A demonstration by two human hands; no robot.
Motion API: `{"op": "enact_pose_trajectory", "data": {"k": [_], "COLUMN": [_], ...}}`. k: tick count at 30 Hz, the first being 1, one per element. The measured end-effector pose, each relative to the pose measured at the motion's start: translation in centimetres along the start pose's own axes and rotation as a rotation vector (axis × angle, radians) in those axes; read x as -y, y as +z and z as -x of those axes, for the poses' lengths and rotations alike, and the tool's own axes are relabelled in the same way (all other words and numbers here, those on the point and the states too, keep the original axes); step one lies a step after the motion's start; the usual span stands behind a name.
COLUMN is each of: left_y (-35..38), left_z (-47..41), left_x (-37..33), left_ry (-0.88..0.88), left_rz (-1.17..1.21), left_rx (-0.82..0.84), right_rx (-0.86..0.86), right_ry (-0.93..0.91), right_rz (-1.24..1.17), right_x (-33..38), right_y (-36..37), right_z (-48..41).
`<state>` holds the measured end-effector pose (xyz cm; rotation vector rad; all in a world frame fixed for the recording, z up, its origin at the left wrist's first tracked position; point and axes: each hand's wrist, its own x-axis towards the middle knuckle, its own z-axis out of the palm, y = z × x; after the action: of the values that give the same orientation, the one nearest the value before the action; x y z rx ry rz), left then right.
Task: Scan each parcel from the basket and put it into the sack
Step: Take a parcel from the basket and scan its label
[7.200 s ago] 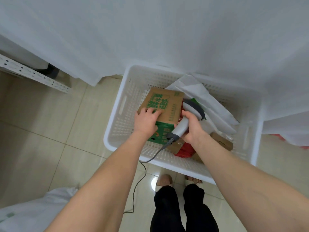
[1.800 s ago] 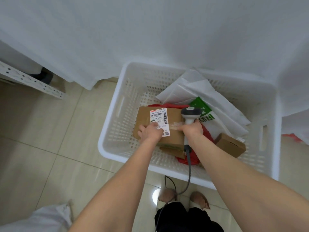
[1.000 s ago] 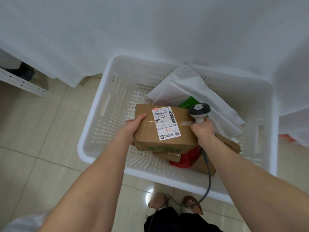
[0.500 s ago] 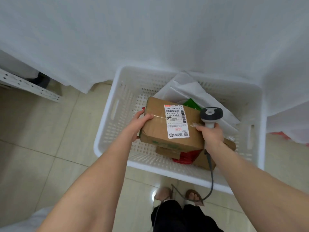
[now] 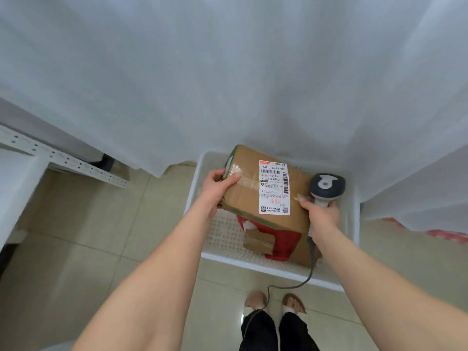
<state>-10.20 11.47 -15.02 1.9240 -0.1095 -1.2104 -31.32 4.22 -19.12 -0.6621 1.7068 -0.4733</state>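
Cardboard parcel (image 5: pixel 249 198) between hands: left hand (image 5: pixel 217 190) clasps it, right hand (image 5: pixel 321 217) grips scanner (image 5: pixel 328 184)

L hand (image 5: pixel 217 189) + R hand (image 5: pixel 319 214) hold box (image 5: pixel 253 193) over basket (image 5: pixel 278 268).

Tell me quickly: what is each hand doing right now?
Left hand: holding the cardboard parcel by its left end.
Right hand: holding the scanner by its handle, one finger against the parcel.
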Motion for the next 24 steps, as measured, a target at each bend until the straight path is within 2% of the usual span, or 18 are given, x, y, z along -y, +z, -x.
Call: {"op": "enact_pose_trajectory", "data": {"k": [9, 16, 24], "left_y": [-3.7, -4.8, -5.8], "left_z": [10.0, 15.5, 19.3], "left_x": [-9.7, -13.3, -15.9], "left_ry": [0.05, 0.184, 0.189], "left_rz": [0.154, 0.174, 0.204], "left_rx": [-0.028, -0.073, -0.082], "right_rx": [0.08, 0.158, 0.339], "right_ry": [-0.067, -0.061, -0.115], "right_rz": [-0.046, -0.142, -0.13], "right_x": [10.6, 15.9, 20.5], "right_y": [-2.8, -4.8, -7.0], "right_z": [10.3, 15.4, 19.5]}}
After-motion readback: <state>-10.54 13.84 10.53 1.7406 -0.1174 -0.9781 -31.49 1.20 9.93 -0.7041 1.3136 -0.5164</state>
